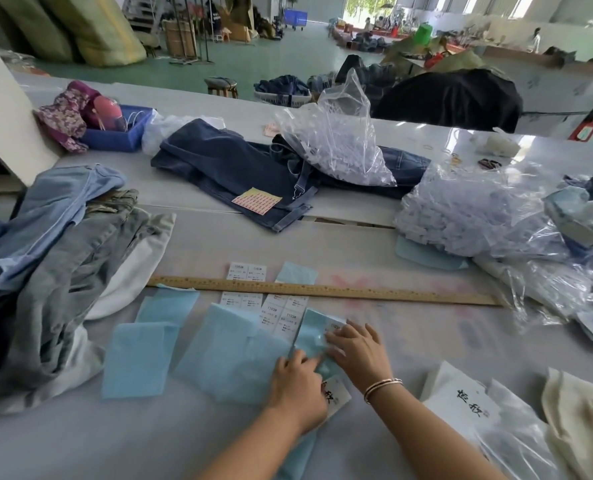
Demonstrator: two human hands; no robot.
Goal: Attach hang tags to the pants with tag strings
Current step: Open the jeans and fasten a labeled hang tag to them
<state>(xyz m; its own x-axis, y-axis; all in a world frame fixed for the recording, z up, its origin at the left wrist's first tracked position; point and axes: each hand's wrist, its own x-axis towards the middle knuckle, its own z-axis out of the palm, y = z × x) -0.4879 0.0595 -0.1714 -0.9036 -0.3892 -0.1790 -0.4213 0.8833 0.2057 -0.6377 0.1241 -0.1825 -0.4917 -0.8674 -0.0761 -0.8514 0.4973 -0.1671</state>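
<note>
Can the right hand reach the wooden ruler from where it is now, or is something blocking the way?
Probably yes. The right hand rests on light blue tags just in front of the wooden ruler, and only flat white labels lie between them. Nothing tall stands in that path.

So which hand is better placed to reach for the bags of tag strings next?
Probably the right hand. The clear bags of strings lie on its side of the table, nothing between. The left hand rests on the blue tags, farther from them.
</note>
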